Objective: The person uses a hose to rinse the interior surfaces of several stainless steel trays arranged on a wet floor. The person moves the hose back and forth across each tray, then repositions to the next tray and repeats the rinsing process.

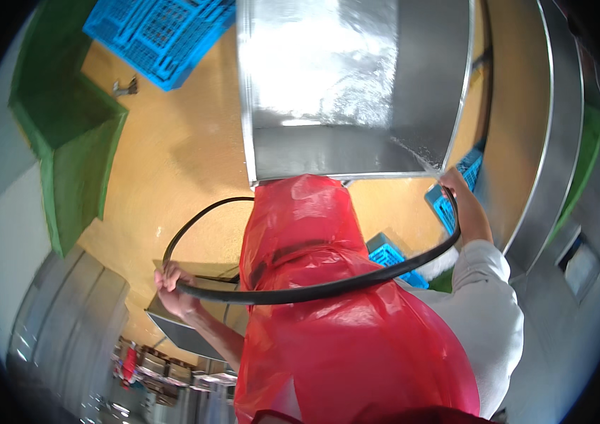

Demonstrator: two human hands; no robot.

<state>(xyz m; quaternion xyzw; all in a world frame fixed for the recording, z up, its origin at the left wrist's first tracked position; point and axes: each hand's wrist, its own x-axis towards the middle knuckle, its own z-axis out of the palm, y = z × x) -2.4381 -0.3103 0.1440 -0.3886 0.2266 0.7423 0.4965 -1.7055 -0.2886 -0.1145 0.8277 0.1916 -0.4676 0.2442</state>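
A black hose [300, 293] curves across the front of my red plastic apron [307, 233]. My left hand [178, 286] is closed around one stretch of it, out to the left at waist height. At the right, my right hand [453, 182] grips the hose near its end, by the near right corner of a large steel basin [427, 85]. Water sprays from that end into the basin, against its inner wall. Bright glare covers much of the basin's bottom. The hose's nozzle end is hard to make out behind my fingers.
Blue plastic crates lie on the tan floor: a large crate [165, 35] at far left, a smaller crate [459, 187] by my right hand. A green ledge [77, 155] runs along the left. Behind it stands a steel box-like unit [194, 328]. A dark pipe [487, 71] passes right of the basin.
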